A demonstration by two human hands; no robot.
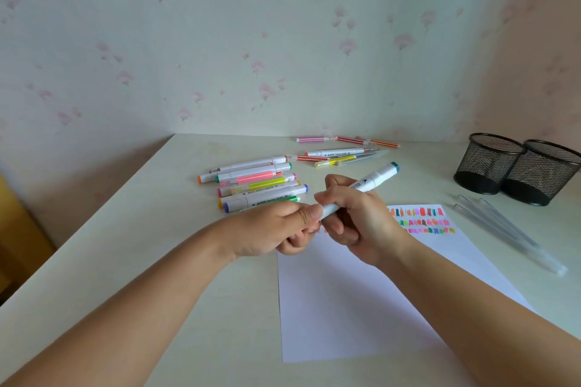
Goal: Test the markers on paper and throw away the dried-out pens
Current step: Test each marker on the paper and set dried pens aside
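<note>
- While my right hand [361, 220] is gripping the marker [375, 180] steady over the paper [345, 308],
- my left hand [270, 226] is pinching its near end with curled fingers, seemingly for uncapping.

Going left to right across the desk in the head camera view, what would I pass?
Marker pile → right hand gripping the teal-capped marker → colour swatches → black mesh cups. The left hand and clear pens overlap neighbours, so they are left out.
</note>
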